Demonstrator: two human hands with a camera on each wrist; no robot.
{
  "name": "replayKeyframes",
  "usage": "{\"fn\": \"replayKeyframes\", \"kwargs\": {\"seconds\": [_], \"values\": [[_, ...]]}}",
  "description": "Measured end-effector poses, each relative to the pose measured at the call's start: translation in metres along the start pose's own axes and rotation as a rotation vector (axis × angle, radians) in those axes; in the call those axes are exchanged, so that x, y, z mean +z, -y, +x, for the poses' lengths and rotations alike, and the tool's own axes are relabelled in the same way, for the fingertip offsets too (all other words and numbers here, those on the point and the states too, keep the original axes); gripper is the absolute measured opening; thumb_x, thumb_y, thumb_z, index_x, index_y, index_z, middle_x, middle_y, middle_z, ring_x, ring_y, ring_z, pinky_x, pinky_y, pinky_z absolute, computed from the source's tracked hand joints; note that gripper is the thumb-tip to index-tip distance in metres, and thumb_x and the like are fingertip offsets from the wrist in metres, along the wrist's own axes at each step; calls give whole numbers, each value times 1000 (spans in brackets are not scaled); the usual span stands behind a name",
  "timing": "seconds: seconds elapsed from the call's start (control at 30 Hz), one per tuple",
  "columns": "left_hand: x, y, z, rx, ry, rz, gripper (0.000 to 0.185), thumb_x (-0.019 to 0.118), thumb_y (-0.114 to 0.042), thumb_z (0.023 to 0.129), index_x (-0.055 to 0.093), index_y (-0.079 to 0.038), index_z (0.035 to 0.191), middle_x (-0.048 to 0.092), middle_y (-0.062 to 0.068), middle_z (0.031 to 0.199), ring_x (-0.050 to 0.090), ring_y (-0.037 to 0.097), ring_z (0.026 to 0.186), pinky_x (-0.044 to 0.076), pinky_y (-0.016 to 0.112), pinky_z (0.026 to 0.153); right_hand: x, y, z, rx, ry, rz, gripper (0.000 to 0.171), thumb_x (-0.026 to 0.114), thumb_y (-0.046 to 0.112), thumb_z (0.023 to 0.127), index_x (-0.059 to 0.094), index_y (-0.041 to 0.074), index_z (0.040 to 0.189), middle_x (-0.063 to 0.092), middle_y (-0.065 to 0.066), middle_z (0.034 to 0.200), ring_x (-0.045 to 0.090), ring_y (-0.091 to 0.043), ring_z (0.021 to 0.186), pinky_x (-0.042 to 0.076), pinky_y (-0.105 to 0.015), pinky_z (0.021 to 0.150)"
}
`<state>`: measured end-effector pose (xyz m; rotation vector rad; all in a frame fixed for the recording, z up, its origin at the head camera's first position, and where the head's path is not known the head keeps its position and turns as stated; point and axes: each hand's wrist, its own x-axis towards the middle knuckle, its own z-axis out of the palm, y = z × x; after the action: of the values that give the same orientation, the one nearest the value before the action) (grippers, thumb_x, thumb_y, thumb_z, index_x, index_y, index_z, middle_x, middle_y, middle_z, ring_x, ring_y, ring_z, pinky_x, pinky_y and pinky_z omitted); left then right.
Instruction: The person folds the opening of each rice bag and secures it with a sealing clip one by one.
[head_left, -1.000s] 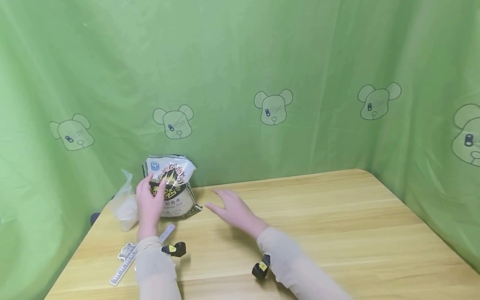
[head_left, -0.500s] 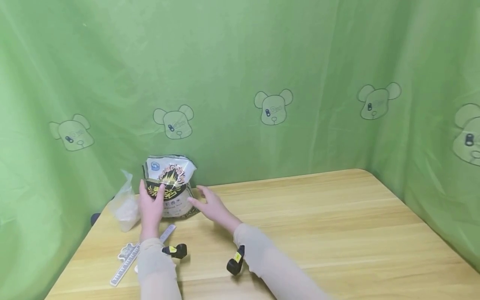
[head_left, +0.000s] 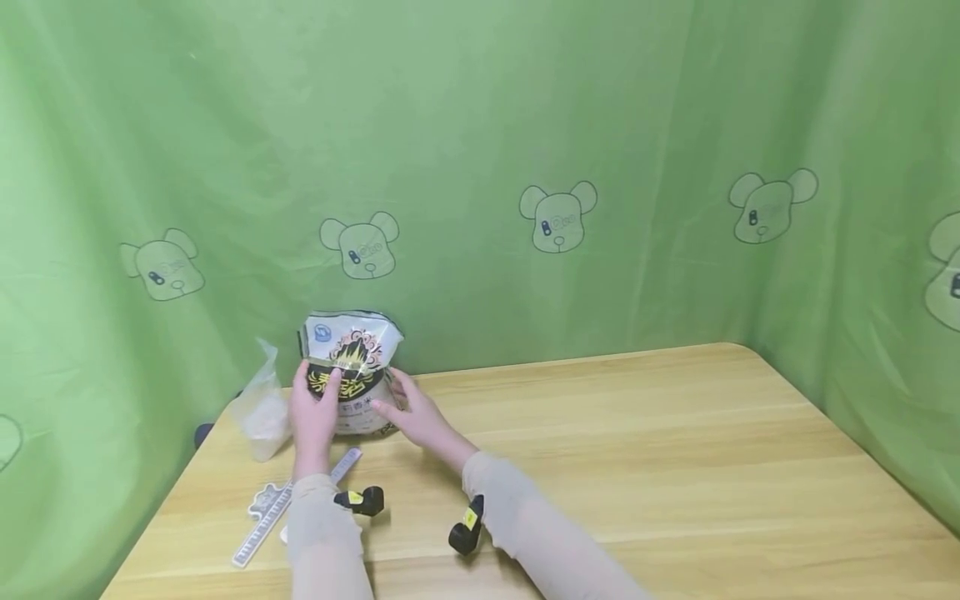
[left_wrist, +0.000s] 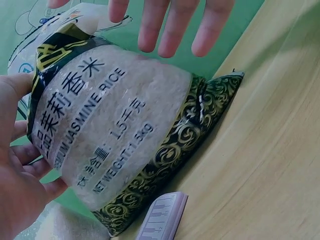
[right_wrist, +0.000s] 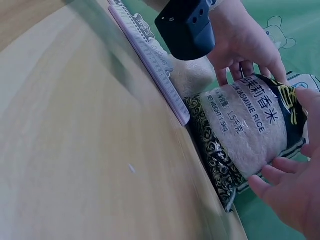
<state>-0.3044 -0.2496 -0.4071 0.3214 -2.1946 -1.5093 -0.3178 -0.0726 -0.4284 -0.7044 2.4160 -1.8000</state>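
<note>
By the desk's (head_left: 637, 467) far-left corner, your left hand (head_left: 315, 419) grips the rice bag (head_left: 358, 335) while your right hand (head_left: 426, 422) spreads alongside, contact unclear. A translucent bag (head_left: 264, 419) crowds the rice bag's left side; 1 ruler (head_left: 262, 531) lies beneath your left wrist.

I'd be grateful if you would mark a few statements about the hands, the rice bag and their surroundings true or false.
1. The left hand holds the rice bag. True.
2. The ruler-shaped strip stands upright. False: the ruler-shaped strip lies on the table.
3. "JASMINE RICE" is printed on the rice bag. True.
4. In the head view, the translucent bag is right of the rice bag. False: the translucent bag is left of it.
5. The right hand presses the strip. False: the right hand is at the rice bag's right side.
</note>
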Motion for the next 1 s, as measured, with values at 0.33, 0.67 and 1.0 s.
{"fn": "replayKeyframes", "kwargs": {"seconds": [0.33,0.67,1.0], "values": [[2,-5,-4,-26,37,0,72,58,-50,93,30,-19,151,39,20,153,40,39,140,34,54,114,-4,-4,-1,37,-54,33,72,58,44,94,28,13,152,43,-18,150,45,-34,136,39,-52,111],[5,-7,-4,8,117,49,67,57,-49,94,34,-20,149,43,22,148,44,39,135,36,57,111,-16,-3,-1,51,-122,42,76,60,47,93,32,3,148,46,-23,144,48,-37,131,41,-53,109],[19,-6,-7,46,134,31,64,61,-47,92,38,-22,147,50,21,143,48,38,132,38,58,109,-30,3,-4,86,-188,-29,80,57,55,92,38,-3,144,46,-25,138,51,-39,126,44,-52,107]]}}
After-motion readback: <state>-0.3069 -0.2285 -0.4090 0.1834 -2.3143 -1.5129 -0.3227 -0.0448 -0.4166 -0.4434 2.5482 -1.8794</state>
